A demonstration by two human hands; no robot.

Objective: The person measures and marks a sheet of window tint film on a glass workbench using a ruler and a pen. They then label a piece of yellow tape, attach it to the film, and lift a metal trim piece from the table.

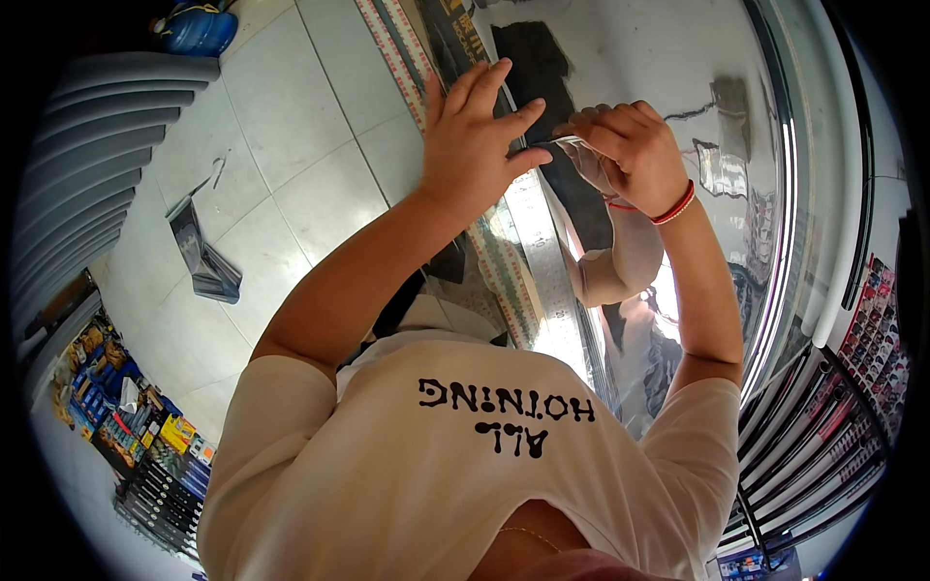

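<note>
My left hand [476, 131] lies spread over the edge of a glossy surface, its fingers apart, pressing at the far end of a steel ruler [546, 247]. To the right of it, my right hand [632, 152] pinches a slim, pointed metal tool [558, 139], apparently a cutter; the fingers hide most of it. The tip points left towards the ruler, close to my left thumb. Beneath both hands is a shiny, reflective sheet [647, 65] that mirrors my right hand and forearm. Strips with red print [396, 54] run along the edge on the left.
Grey floor tiles [261, 145] lie to the left, with a crumpled dark film scrap [203, 254] on them. Stacked grey rolls [123, 131] stand at the far left, near a blue water jug [196, 30]. Racked dark rolls [814, 414] are at lower right.
</note>
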